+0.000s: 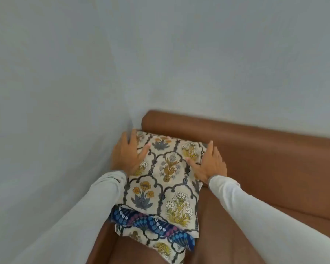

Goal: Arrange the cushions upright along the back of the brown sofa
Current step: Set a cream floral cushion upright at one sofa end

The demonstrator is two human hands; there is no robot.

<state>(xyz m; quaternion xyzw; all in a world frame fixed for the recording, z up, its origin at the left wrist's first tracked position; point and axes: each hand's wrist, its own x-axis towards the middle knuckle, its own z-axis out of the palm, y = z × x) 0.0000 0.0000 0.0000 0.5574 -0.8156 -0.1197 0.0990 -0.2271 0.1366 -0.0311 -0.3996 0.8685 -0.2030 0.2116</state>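
Note:
A cream cushion (166,180) printed with yellow and grey flowers leans against the backrest of the brown sofa (265,149), at its left end by the wall. My left hand (127,155) grips the cushion's upper left corner. My right hand (208,164) holds its right edge, thumb on the front. Under it lie a blue patterned cushion (156,225) and another cream floral cushion (160,246), both flat on the seat.
A pale grey wall (65,92) stands right beside the sofa's left end and another runs behind the backrest. The brown seat (227,235) stretches to the right of the cushions.

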